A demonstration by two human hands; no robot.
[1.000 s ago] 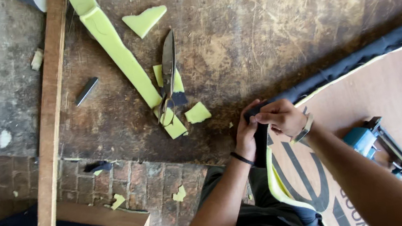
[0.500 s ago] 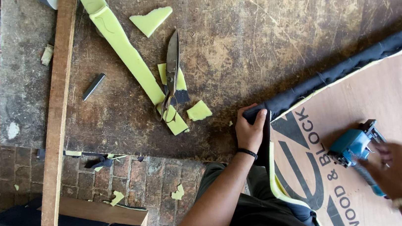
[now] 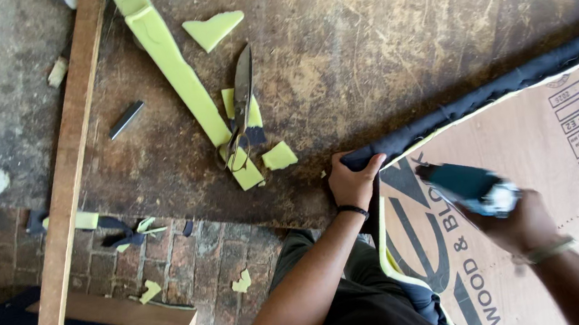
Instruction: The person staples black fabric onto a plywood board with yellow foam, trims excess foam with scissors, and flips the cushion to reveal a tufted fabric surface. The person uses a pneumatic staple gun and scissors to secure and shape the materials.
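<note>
While the left hand (image 3: 353, 184) presses down on the corner of a dark navy fabric edge (image 3: 483, 98) wrapped over a flat brown plywood board (image 3: 556, 177), its fingers are curled onto the cloth, gripping it at the near left corner of the board. The right hand (image 3: 518, 224) is clenched around a teal and white handheld stapling tool (image 3: 470, 186), blurred, held just above the board's printed face to the right of the left hand. Along the board's left rim a thin strip of pale yellow-green foam shows beneath the fabric.

Farther left on the scarred dark wooden worktable (image 3: 377, 38) lies a pair of steel scissors (image 3: 241, 107), resting across a long yellow-green foam strip (image 3: 176, 74), with small foam offcuts (image 3: 279, 156) scattered beside them. A long bare wooden batten (image 3: 68, 171) runs along the table's left side, and a small dark flat metal piece (image 3: 126, 119) lies between batten and foam strip.
</note>
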